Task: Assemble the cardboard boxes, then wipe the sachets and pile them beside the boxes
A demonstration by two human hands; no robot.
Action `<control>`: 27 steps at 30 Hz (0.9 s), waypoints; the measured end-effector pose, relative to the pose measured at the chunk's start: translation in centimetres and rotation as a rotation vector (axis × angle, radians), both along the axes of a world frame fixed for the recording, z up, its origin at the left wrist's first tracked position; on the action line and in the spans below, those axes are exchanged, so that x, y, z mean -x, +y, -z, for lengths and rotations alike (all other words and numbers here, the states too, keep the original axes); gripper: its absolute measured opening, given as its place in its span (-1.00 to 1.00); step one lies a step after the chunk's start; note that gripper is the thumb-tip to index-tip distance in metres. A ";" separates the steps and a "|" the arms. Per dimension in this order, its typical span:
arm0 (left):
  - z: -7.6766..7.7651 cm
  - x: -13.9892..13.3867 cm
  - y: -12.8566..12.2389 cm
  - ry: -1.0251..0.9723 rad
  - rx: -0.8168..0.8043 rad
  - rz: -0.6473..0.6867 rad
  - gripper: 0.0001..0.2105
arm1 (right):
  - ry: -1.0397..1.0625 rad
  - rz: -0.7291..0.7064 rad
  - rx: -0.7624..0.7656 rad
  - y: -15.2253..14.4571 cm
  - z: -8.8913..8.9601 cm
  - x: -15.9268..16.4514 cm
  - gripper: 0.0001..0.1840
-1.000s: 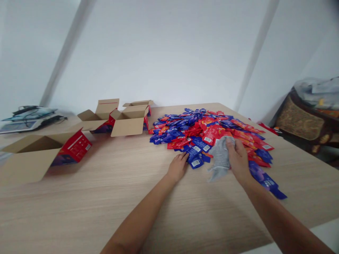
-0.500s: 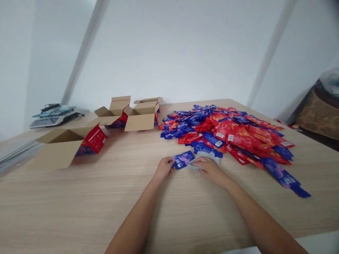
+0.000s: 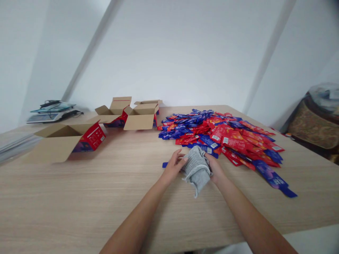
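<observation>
A folded piece of grey ribbed knit fabric is held up between my two hands, its loose lower corner hanging toward me. My left hand grips its left edge, thumb in front and fingers curved. On the opposite side my right hand wraps the edge, with most of its fingers hidden behind the fabric. A blue tab sticks out on the table just left of my left hand; the rest of it is covered. Beyond the fabric spreads a large pile of red and blue flat packets.
Several open cardboard boxes with red and purple printing stand at left, the nearest box with its flaps spread. A scale with bags sits at the back left, near clear plastic sleeves. A patterned chair stands at right.
My left hand has let go of the blue packet and taken the grey fabric's left edge. The fabric, earlier flat under my right hand, is now lifted and turned between both hands.
</observation>
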State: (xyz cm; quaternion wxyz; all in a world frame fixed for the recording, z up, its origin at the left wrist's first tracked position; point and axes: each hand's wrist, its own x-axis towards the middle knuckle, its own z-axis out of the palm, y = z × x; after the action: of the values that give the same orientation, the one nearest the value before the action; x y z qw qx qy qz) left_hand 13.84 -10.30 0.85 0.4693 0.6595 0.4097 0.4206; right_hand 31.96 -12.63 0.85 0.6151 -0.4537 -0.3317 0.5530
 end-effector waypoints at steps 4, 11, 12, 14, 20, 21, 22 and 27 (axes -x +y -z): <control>1.0 -1.4 -0.1 -0.163 0.194 0.067 -0.47 | 0.126 -0.244 0.147 -0.5 -0.2 0.6 -0.53; -0.6 1.5 -0.2 -0.413 0.333 0.058 -0.37 | 0.074 -0.182 0.065 -0.5 0.2 -0.1 -0.66; -1.0 1.8 -0.3 -0.444 0.364 0.132 -0.33 | 0.097 -0.162 0.071 -0.4 0.3 -0.3 -0.71; -1.6 2.3 -0.6 -0.489 0.443 0.255 -0.34 | 0.164 -0.136 0.064 -0.2 0.3 -0.5 -0.80; -1.7 3.3 -0.2 -0.612 0.586 0.268 -0.62 | 0.245 -0.104 0.029 -0.3 -0.3 -0.4 -0.80; -1.5 3.4 0.0 -0.675 0.588 0.227 -0.64 | 0.239 -0.118 0.029 -0.3 -0.3 -0.3 -0.78; -1.4 3.4 0.1 -0.748 0.588 0.177 -0.68 | 0.230 -0.127 0.026 -0.3 -0.2 -0.3 -0.76; -0.8 2.5 0.4 -0.774 0.765 0.058 -0.76 | 0.202 -0.067 0.017 0.1 0.6 -0.5 -0.74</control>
State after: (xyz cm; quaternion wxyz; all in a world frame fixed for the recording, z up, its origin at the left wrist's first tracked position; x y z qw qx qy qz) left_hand 11.34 -9.93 1.65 0.8038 0.2497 0.3124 0.4404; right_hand 32.51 -12.50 0.24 0.6227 -0.3896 -0.2780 0.6189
